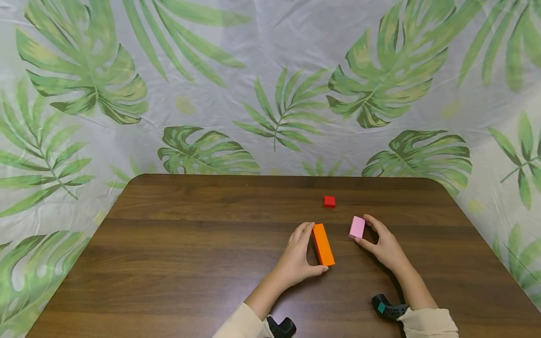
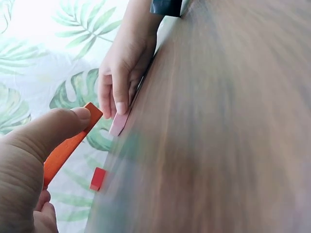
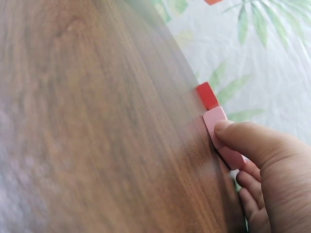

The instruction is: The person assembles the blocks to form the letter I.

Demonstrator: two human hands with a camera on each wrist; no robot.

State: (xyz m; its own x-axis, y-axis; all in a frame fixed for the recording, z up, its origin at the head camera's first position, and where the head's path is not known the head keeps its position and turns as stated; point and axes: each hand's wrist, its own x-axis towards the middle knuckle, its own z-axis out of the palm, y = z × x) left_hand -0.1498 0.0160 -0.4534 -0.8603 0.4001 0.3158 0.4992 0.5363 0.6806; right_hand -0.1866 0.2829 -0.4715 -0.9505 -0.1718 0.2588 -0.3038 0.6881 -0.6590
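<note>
On the brown wooden table [image 1: 190, 263], my left hand [image 1: 300, 256] grips a long orange block [image 1: 323, 244] lying flat, fingers at its far end and thumb at its near end. In the left wrist view the thumb presses that orange block [image 2: 63, 150]. My right hand [image 1: 378, 241] pinches a small pink block [image 1: 357, 227] between thumb and fingers; the right wrist view shows the thumb on the pink block [image 3: 221, 136]. A small red cube [image 1: 329, 201] sits alone farther back, also seen as the red cube [image 3: 207, 95] just beyond the pink one.
A leaf-print cloth [image 1: 262, 94] hangs behind and around the table. The table's rounded far corners and edges show. Black wrist-camera mounts [image 1: 386, 307] sit near my cream sleeves at the front edge.
</note>
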